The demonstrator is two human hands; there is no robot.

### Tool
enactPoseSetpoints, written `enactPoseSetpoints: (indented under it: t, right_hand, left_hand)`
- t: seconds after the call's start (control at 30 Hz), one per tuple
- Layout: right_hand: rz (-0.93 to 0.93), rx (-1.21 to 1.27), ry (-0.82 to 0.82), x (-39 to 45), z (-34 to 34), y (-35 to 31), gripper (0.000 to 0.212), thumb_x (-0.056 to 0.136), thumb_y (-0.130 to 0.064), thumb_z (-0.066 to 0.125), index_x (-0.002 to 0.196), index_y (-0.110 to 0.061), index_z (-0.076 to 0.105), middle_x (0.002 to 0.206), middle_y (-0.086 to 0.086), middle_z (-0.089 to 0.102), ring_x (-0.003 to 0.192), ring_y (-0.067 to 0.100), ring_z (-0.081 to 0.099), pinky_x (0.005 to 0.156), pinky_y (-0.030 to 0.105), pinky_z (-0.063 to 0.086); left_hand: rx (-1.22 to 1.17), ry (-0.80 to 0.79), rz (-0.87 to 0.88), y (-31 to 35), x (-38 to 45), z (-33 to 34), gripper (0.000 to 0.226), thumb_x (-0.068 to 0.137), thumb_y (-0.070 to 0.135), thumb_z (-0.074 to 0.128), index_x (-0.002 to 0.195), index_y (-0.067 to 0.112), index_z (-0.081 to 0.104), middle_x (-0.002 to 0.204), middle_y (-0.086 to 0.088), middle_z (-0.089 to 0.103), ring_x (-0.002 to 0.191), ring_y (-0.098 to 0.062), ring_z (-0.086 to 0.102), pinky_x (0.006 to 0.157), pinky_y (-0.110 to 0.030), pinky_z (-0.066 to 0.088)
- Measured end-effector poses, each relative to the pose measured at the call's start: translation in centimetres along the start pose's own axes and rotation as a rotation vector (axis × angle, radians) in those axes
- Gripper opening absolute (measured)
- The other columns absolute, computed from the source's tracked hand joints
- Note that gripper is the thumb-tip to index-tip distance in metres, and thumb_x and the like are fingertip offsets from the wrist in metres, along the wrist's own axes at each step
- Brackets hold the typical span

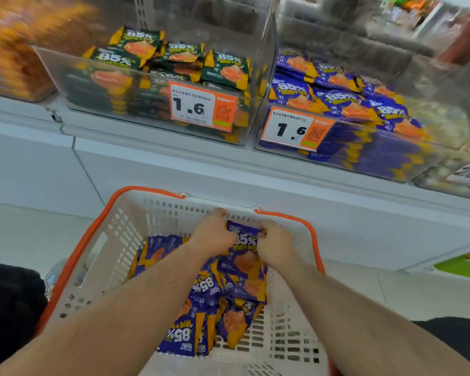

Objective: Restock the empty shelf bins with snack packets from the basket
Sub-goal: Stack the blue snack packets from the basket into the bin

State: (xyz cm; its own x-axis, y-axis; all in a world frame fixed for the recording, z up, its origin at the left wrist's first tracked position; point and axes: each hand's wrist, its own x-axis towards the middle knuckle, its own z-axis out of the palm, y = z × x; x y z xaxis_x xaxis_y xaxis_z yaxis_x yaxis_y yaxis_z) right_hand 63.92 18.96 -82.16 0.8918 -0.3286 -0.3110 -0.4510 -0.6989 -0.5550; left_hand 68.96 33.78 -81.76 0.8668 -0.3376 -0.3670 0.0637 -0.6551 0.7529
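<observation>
**Both hands gather purple packets in the basket**

Seen from a head camera looking down, two bare forearms reach into a white basket with an orange rim and handles. The basket sits low, in front of a white shelf. Purple snack packets lie in a loose heap on the basket floor, some face up, some tilted.

The left hand and right hand meet at the far end of the heap. Between them they hold one purple packet upright. The left fingers curl round its left edge; the right fingers pinch its right edge. Whether more packets are stacked behind it, I cannot tell.

Above, on the shelf, stand two clear bins, each with an orange price tag on its front. The left bin holds green packets. The right bin holds purple packets of the same design as those in the basket, piled to about the front wall.

To do this step well, the hands would likely square several packets into one stack, keep a firm grip on both edges, then lift clear of the basket rim and set them in the right bin, not the green one.
</observation>
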Motion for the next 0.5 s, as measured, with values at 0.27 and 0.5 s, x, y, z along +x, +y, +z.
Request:
enactPoseSetpoints:
  t: [0.27, 0.5]
  right_hand:
    - [-0.155, 0.253, 0.123, -0.4, -8.1, -4.5, 0.024, 0.094, -0.011, 0.052, 0.082, -0.031, 0.055, 0.104, 0.009, 0.066, 0.095, 0.03, 0.065, 0.079, 0.047, 0.055]
    - [-0.395, 0.522, 0.174, -6.1, -13.4, -8.0, 0.038, 0.09, -0.009, 0.065, 0.106, -0.036, 0.043, 0.104, -0.001, 0.062, 0.074, 0.019, 0.065, 0.063, 0.03, 0.055]
  left_hand:
    - [-0.49, 0.137, 0.16, 3.3, -1.5, -2.2, 0.012, 0.087, 0.017, 0.069, 0.085, 0.006, 0.068, 0.07, -0.009, 0.066, 0.063, -0.02, 0.06, 0.067, -0.033, 0.048]
    - [-0.805, 0.255, 0.328, 9.8, -3.7, -5.3, 0.009, 0.089, 0.013, 0.069, 0.088, 0.021, 0.072, 0.087, -0.007, 0.076, 0.084, -0.031, 0.072, 0.081, -0.057, 0.056]
